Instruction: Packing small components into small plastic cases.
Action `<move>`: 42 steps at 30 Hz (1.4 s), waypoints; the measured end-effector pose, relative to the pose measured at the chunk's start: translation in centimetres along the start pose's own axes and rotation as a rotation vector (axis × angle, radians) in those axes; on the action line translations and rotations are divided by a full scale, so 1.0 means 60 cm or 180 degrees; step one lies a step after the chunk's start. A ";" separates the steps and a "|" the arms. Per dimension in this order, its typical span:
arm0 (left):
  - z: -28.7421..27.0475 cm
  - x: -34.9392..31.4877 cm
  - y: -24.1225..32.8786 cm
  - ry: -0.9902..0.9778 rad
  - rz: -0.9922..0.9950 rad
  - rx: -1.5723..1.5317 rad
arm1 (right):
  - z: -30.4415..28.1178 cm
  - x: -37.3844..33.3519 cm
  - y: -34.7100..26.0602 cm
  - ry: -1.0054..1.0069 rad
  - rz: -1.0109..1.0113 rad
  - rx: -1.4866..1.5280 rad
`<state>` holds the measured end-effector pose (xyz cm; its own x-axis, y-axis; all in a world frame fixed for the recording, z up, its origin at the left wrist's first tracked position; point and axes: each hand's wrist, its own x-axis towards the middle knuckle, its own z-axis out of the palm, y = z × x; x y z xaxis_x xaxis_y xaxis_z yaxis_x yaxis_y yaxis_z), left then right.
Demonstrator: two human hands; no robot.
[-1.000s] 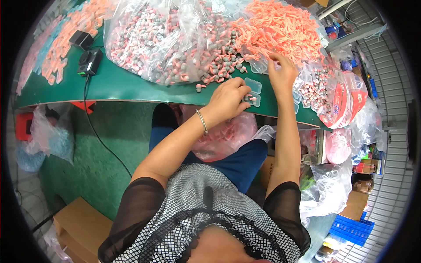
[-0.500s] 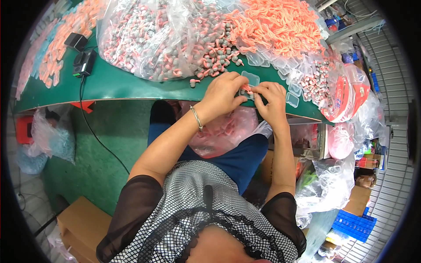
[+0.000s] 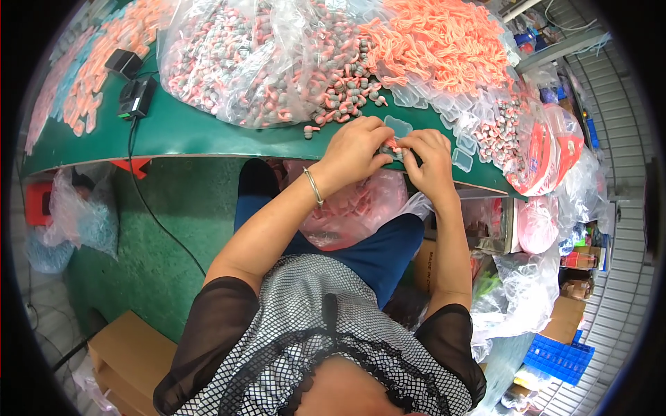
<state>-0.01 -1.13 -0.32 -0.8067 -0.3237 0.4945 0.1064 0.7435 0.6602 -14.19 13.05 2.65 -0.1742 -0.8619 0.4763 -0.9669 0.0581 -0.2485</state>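
Near the table's front edge, my left hand (image 3: 355, 149) and my right hand (image 3: 431, 158) meet with bent fingers around a small clear plastic case (image 3: 397, 126) with its lid raised. Between my fingertips show a bundled orange cord (image 3: 390, 143) and grey-and-pink earplugs (image 3: 397, 150). Both hands are closed, thumbs toward me. My fingers hide much of the case's lower half. A loose grey-and-pink earplug (image 3: 310, 131) lies left of my left hand. Another clear case (image 3: 461, 160) lies just right of my right hand.
A large clear bag of earplugs (image 3: 229, 69) spills onto the green table (image 3: 187, 135). Beyond my hands lie a heap of orange cords (image 3: 444, 45) and several clear cases. A black device (image 3: 136, 97) with a cable sits at left. A red-and-clear bag (image 3: 544, 149) stands at right.
Both hands stay nearly in place around the case, with only slight finger movement. The whole view has shifted a little.
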 end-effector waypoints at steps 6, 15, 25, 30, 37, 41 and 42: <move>0.005 -0.006 -0.006 0.0077 0.0140 0.0080 | -0.002 -0.004 0.012 -0.0071 0.0198 0.0380; 0.005 -0.001 0.001 0.0111 0.0020 0.0044 | 0.018 0.019 0.044 -0.0139 0.0855 0.0446; 0.015 0.002 0.001 0.0212 0.0213 0.0198 | 0.011 -0.025 -0.001 0.0156 0.0205 0.0922; 0.003 -0.009 -0.001 0.0130 0.0353 0.0131 | 0.025 -0.034 -0.014 0.0215 0.0608 0.1156; -0.034 -0.036 -0.006 0.0355 0.0743 0.0724 | 0.006 0.014 -0.011 -0.0436 0.0113 0.1724; -0.062 -0.038 0.008 0.0317 0.0731 0.0897 | 0.029 0.056 0.036 0.0698 0.0198 -0.0348; -0.064 -0.037 0.009 0.0285 0.0693 0.0833 | 0.041 0.064 0.045 0.0706 0.0188 -0.0340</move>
<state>4.05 -2.25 1.13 -0.7260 -0.1824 0.6630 0.1083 0.9218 0.3722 -17.03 8.65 1.70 -0.2562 -0.7245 0.6398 -0.9660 0.1682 -0.1964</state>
